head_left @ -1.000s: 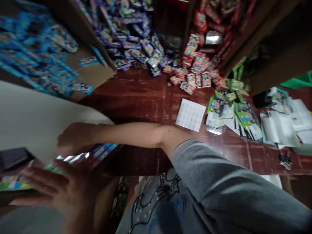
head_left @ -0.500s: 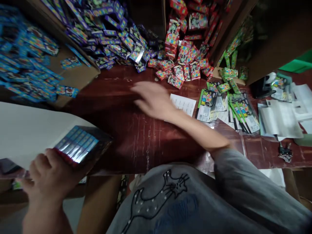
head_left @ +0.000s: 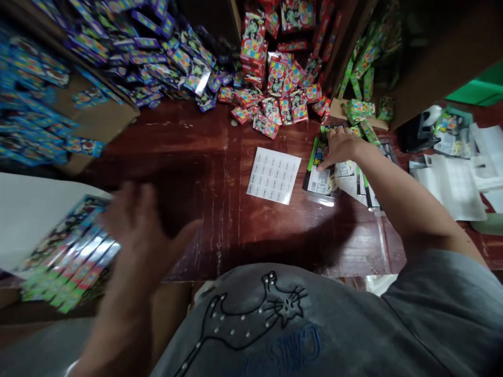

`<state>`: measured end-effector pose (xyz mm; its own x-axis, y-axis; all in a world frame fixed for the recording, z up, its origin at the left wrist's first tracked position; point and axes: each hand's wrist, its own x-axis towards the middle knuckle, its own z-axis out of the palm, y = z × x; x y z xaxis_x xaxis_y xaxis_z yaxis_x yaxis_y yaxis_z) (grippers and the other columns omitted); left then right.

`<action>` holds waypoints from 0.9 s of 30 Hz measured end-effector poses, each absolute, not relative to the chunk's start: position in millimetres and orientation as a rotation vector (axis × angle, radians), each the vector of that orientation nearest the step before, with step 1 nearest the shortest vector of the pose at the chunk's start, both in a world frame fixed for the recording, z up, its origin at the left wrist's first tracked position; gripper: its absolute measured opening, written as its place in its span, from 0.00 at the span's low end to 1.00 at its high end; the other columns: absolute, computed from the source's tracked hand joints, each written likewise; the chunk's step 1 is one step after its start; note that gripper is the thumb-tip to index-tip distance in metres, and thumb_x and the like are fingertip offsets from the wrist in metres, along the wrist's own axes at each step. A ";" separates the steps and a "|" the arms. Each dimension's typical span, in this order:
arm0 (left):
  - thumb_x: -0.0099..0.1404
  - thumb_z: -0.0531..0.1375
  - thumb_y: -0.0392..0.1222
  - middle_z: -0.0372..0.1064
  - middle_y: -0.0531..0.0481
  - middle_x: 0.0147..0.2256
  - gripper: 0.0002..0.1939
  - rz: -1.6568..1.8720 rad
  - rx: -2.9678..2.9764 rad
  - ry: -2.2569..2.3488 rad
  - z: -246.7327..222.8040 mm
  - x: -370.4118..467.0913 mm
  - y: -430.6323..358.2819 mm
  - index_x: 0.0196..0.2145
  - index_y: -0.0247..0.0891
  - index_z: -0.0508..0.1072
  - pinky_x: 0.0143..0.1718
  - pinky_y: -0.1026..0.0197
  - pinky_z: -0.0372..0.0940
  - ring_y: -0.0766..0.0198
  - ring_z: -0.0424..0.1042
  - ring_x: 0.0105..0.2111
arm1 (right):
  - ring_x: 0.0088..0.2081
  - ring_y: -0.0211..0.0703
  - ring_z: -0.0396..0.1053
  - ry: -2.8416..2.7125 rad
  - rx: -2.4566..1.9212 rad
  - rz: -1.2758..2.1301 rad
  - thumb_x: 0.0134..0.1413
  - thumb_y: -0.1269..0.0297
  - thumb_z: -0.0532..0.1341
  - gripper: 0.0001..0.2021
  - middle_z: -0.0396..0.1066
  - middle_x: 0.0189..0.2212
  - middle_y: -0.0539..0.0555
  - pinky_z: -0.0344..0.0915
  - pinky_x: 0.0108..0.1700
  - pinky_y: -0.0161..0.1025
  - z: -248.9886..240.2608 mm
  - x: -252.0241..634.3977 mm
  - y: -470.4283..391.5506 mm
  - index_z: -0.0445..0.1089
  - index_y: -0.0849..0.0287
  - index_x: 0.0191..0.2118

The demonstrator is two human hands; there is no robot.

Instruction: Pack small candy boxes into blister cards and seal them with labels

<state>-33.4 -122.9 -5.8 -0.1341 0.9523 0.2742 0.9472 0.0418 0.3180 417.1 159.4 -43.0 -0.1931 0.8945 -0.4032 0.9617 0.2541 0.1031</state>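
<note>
My left hand (head_left: 143, 225), blurred by motion, is spread beside a stack of small boxes (head_left: 74, 251) in blue, red and green rows at the lower left. Nothing shows in its fingers. Over at the right, my right hand (head_left: 341, 146) reaches onto the green and black printed packets (head_left: 320, 175), its thumb and fingers apart, fingertips at their upper edge. Between my hands a white sheet of small round labels (head_left: 274, 175) lies flat on the dark red table (head_left: 220, 209).
Behind are heaps of purple boxes (head_left: 145, 57), red boxes (head_left: 275, 78) and green boxes (head_left: 363, 78), divided by cardboard walls. Blue boxes (head_left: 31, 115) fill the left side. Clear bags (head_left: 456, 183) and a black device (head_left: 418, 131) are at the right.
My left hand has come off the stacked boxes, which now show more of their rows. My right hand has moved right from mid-table to the packets, uncovering the label sheet.
</note>
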 end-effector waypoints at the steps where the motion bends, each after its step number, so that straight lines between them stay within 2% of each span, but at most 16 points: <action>1: 0.58 0.75 0.65 0.48 0.33 0.79 0.58 0.715 2.178 2.127 -18.6 -10.8 -105.6 0.77 0.45 0.57 0.74 0.16 0.40 0.24 0.49 0.77 | 0.69 0.84 0.62 2.138 1.677 -0.214 0.35 0.27 0.77 0.66 0.65 0.67 0.83 0.65 0.67 0.68 -35.6 413.2 160.8 0.63 0.76 0.70; 3: 0.64 0.73 0.60 0.56 0.32 0.76 0.49 0.764 2.282 1.872 -31.1 31.2 -78.0 0.76 0.44 0.61 0.74 0.16 0.46 0.27 0.56 0.75 | 0.65 0.78 0.69 2.149 1.616 -0.171 0.48 0.35 0.76 0.50 0.72 0.62 0.78 0.69 0.63 0.64 -16.5 412.0 152.9 0.70 0.71 0.65; 5: 0.70 0.70 0.55 0.61 0.35 0.74 0.42 0.832 2.246 1.647 -25.8 64.9 -60.8 0.75 0.44 0.62 0.76 0.22 0.50 0.35 0.60 0.75 | 0.58 0.72 0.76 2.189 1.550 -0.117 0.60 0.44 0.72 0.30 0.79 0.55 0.74 0.71 0.58 0.61 7.8 417.7 130.8 0.77 0.66 0.56; 8: 0.72 0.69 0.51 0.67 0.36 0.71 0.37 0.898 1.966 1.330 -4.9 100.7 -46.4 0.73 0.42 0.65 0.74 0.33 0.62 0.43 0.68 0.71 | 0.50 0.71 0.79 2.346 1.481 0.101 0.67 0.48 0.66 0.16 0.81 0.45 0.70 0.71 0.53 0.63 49.0 425.3 83.6 0.79 0.57 0.43; 9: 0.70 0.71 0.51 0.70 0.35 0.69 0.37 0.897 1.839 1.193 0.1 110.1 -42.5 0.71 0.41 0.66 0.71 0.36 0.67 0.44 0.71 0.69 | 0.47 0.69 0.79 2.473 1.408 0.157 0.68 0.47 0.64 0.15 0.81 0.41 0.67 0.71 0.52 0.63 62.1 424.3 68.5 0.77 0.54 0.39; 10: 0.67 0.73 0.51 0.73 0.35 0.65 0.37 0.880 1.712 1.033 2.8 118.0 -38.8 0.69 0.40 0.69 0.67 0.39 0.71 0.45 0.75 0.65 | 0.44 0.67 0.79 2.634 1.324 0.118 0.68 0.43 0.61 0.18 0.79 0.37 0.66 0.71 0.52 0.64 73.6 420.8 55.0 0.75 0.50 0.36; 11: 0.65 0.75 0.50 0.77 0.36 0.60 0.35 0.843 1.592 0.879 3.2 124.2 -35.7 0.65 0.38 0.72 0.62 0.42 0.75 0.46 0.79 0.60 | 0.39 0.64 0.78 2.784 1.249 -0.033 0.68 0.38 0.58 0.21 0.77 0.32 0.63 0.72 0.50 0.65 83.1 414.6 43.5 0.74 0.47 0.33; 12: 0.62 0.76 0.50 0.80 0.37 0.55 0.32 0.802 1.485 0.761 1.6 128.1 -33.7 0.60 0.36 0.76 0.57 0.45 0.78 0.48 0.82 0.55 | 0.37 0.64 0.78 2.899 1.165 -0.239 0.67 0.35 0.56 0.23 0.78 0.32 0.61 0.73 0.50 0.66 89.7 406.2 34.0 0.75 0.45 0.34; 13: 0.61 0.77 0.50 0.82 0.39 0.49 0.28 0.765 1.386 0.698 -1.3 128.9 -33.3 0.54 0.35 0.78 0.53 0.48 0.79 0.51 0.83 0.49 | 0.39 0.64 0.79 2.987 1.090 -0.449 0.66 0.33 0.55 0.23 0.79 0.35 0.60 0.74 0.52 0.68 93.0 395.9 26.4 0.77 0.43 0.36; 15: 0.59 0.78 0.50 0.82 0.43 0.42 0.25 0.760 1.193 0.730 -8.4 120.9 -38.1 0.47 0.33 0.80 0.46 0.52 0.78 0.57 0.82 0.40 | 0.51 0.66 0.80 3.079 1.008 -0.778 0.66 0.35 0.59 0.18 0.82 0.48 0.55 0.73 0.61 0.71 88.2 371.4 15.8 0.80 0.37 0.43; 17: 0.57 0.79 0.50 0.83 0.44 0.41 0.25 0.877 1.012 0.895 -15.3 102.4 -50.1 0.46 0.32 0.82 0.44 0.55 0.77 0.60 0.80 0.37 | 0.64 0.65 0.75 3.147 1.134 -0.955 0.65 0.42 0.63 0.15 0.77 0.61 0.51 0.69 0.69 0.70 68.4 342.4 7.8 0.77 0.33 0.53; 19: 0.55 0.80 0.51 0.83 0.45 0.42 0.26 1.061 0.896 1.088 -22.9 80.4 -65.7 0.45 0.33 0.83 0.44 0.57 0.76 0.62 0.80 0.37 | 0.66 0.63 0.74 3.165 1.434 -1.180 0.63 0.43 0.66 0.24 0.73 0.65 0.54 0.71 0.68 0.68 37.7 308.7 -1.9 0.68 0.35 0.63; 20: 0.54 0.80 0.52 0.83 0.46 0.41 0.26 1.155 0.860 1.173 -27.8 70.5 -73.4 0.45 0.33 0.83 0.44 0.58 0.76 0.62 0.80 0.37 | 0.63 0.63 0.76 3.129 1.591 -1.350 0.62 0.40 0.66 0.29 0.74 0.63 0.57 0.74 0.64 0.67 20.6 290.2 -8.2 0.65 0.39 0.64; 22: 0.54 0.80 0.55 0.83 0.47 0.41 0.27 1.305 0.801 1.303 -41.1 55.3 -86.3 0.44 0.33 0.83 0.43 0.59 0.75 0.61 0.80 0.37 | 0.53 0.60 0.81 2.925 1.719 -1.615 0.65 0.34 0.60 0.25 0.79 0.53 0.58 0.79 0.56 0.61 -12.6 252.1 -22.7 0.66 0.46 0.57; 24: 0.56 0.78 0.58 0.83 0.46 0.42 0.28 1.384 0.751 1.386 -57.8 45.1 -94.2 0.45 0.34 0.83 0.43 0.59 0.75 0.60 0.80 0.38 | 0.45 0.59 0.82 2.726 1.777 -1.514 0.70 0.34 0.52 0.22 0.81 0.43 0.58 0.79 0.49 0.55 -39.6 216.5 -35.7 0.66 0.48 0.46; 27: 0.64 0.73 0.60 0.84 0.43 0.46 0.28 1.358 0.825 1.510 -80.8 28.4 -99.4 0.51 0.34 0.81 0.48 0.55 0.77 0.55 0.82 0.43 | 0.42 0.63 0.82 2.629 1.808 -1.171 0.75 0.41 0.43 0.22 0.81 0.40 0.63 0.77 0.45 0.55 -65.7 176.9 -43.0 0.66 0.48 0.44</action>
<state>28.4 -99.4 -80.8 -0.3580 0.9139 -0.1913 -0.0935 0.1687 0.9812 176.9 -43.0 -65.7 -0.4102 0.8972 -0.1636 0.7217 0.2097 -0.6597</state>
